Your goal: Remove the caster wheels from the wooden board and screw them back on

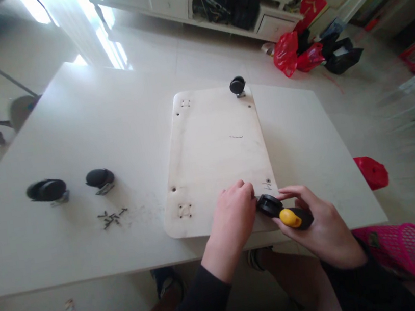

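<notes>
A pale wooden board [215, 154] lies flat on the white table, with screw holes showing at its two left corners. By its near right corner is a black caster wheel [269, 204]. My left hand [234, 213] is closed beside that wheel, fingertips bent down toward the board; what they pinch is hidden. My right hand [327, 223] wraps around a screwdriver [292, 218] with a yellow and black handle, close against the wheel's right side. The tool's shaft is not visible. Another caster wheel [237, 86] stands at the board's far right corner.
Two loose casters, a left one [47, 190] and a right one [100, 179], rest on the table [116, 111] beside a small pile of screws [112, 219]. A pink basket [410, 250] is on the floor at right. Red bags [288, 54] lie near a white cabinet [168, 2].
</notes>
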`<state>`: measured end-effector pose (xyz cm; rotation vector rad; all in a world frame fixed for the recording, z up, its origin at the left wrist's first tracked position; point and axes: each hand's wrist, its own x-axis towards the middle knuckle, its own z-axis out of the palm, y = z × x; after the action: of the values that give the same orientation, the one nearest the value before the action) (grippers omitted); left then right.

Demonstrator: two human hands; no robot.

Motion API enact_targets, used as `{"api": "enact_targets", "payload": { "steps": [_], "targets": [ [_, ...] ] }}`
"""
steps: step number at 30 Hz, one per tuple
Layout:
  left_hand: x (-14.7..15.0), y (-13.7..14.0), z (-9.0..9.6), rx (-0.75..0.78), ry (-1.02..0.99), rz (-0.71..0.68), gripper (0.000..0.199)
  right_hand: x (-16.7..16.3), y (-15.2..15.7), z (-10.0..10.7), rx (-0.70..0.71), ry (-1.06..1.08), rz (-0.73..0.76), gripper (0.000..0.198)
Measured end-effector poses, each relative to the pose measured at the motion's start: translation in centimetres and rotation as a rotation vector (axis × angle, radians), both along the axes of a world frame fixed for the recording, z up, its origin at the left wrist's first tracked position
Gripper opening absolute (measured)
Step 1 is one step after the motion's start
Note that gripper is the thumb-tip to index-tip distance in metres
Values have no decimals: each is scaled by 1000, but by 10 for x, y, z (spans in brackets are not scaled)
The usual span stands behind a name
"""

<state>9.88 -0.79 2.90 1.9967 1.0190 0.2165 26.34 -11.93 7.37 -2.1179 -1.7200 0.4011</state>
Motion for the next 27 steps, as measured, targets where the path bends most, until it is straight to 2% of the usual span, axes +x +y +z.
{"api": "enact_targets", "payload": {
  "steps": [5, 8, 12, 15, 17, 19, 23, 25, 27],
  "targets": [
    [-5, 4, 5, -55, -77, 68, 13, 3, -3, -3, 53, 7, -8, 44],
    [-32, 23, 7, -82, -110, 197, 9, 3, -4, -7, 70, 32, -15, 48],
    [-110, 58, 1, -73, 62, 516, 11, 3, 0, -13, 106, 122, -53, 54],
    [-176, 75, -16, -18, 238, 771, 14, 6, 7, -13, 168, 219, -121, 54],
    [-210, 78, -31, -10, 307, 870, 18, 8, 11, -13, 202, 269, -164, 54],
    [-232, 78, -45, 13, 341, 904, 20, 7, 15, -14, 215, 299, -191, 54],
    [-247, 77, -62, -11, 382, 909, 23, 3, 19, -18, 207, 312, -208, 54],
    [-246, 79, -61, -30, 374, 909, 26, 1, 20, -20, 204, 316, -201, 54],
    [-240, 79, -51, -11, 345, 918, 31, -2, 20, -19, 203, 327, -192, 54]
  ]
}}
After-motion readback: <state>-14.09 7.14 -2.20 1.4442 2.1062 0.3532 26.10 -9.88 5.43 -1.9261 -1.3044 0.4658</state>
